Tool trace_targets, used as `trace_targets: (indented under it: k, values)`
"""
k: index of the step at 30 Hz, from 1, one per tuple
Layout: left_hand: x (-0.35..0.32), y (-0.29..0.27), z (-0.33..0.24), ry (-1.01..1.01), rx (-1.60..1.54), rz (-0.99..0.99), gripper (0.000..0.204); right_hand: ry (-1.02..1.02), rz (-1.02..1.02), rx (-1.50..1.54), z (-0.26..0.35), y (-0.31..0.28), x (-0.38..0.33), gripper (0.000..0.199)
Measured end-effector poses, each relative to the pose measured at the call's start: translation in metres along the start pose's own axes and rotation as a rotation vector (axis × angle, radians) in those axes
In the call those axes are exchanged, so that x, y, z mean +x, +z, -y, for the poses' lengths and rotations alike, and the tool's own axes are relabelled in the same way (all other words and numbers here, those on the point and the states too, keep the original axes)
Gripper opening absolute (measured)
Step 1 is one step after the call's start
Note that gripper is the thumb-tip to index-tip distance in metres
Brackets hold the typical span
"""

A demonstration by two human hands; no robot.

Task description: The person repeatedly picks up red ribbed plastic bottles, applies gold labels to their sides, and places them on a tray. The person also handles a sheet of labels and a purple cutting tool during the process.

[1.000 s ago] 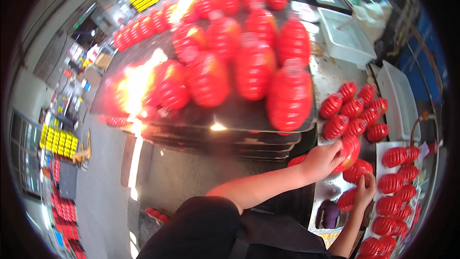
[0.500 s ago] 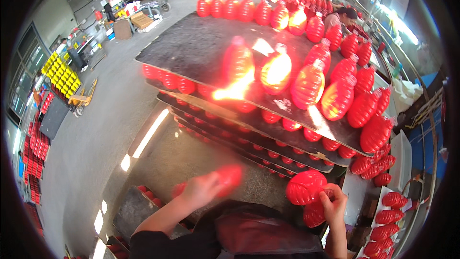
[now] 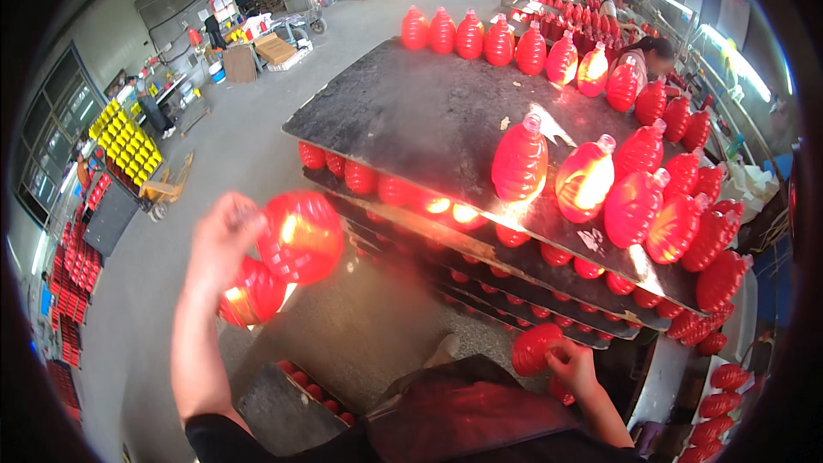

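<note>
My left hand (image 3: pixel 225 240) is raised at the left, closed on two glossy red ribbed bottles. One bottle (image 3: pixel 300 237) sticks out to the right of the fingers, and the other bottle (image 3: pixel 255 291) hangs below it. Low at the right, my right hand (image 3: pixel 573 366) pinches another red bottle (image 3: pixel 536 349). Just below that hand a further red bottle (image 3: pixel 561 392) shows partly; whether the fingers hold it too is hidden. In front of me stands a stack of dark boards (image 3: pixel 369 111), its top bearing upright red bottles (image 3: pixel 519 159) with clear necks.
Lower boards of the stack hold more red bottles. A smaller dark board (image 3: pixel 283 407) lies low at the left, with bottles under its edge. Red bottles (image 3: pixel 716 404) line the bench at right. A co-worker (image 3: pixel 645 60) sits behind the stack. A yellow pallet jack (image 3: pixel 167 184) stands left.
My left hand has swung left and up with its bottles. The right hand stays low, still gripping. The stack sits farther right in view as my head has turned left.
</note>
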State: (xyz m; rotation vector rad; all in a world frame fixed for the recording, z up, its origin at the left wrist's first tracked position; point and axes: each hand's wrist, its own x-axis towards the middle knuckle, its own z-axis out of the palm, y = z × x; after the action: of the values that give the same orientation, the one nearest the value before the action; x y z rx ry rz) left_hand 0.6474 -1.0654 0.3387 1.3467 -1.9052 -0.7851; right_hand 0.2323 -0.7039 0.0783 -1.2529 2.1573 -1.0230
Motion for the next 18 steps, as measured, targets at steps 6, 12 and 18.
trace_targets:
  k: [6, 12, 18]
  values:
    - [0.217, 0.016, -0.073, 0.250, 0.151, -0.037, 0.013, 0.153, 0.095, -0.149, -0.044, 0.047, 0.027, 0.021]
    - [0.414, 0.053, -0.112, 0.301, 0.323, -0.160, 0.026, 0.227, 0.067, -0.166, -0.049, 0.068, 0.062, 0.021]
    - [0.581, 0.117, -0.087, 0.284, 0.394, -0.165, 0.036, 0.156, -0.088, -0.286, -0.017, 0.095, 0.083, 0.020]
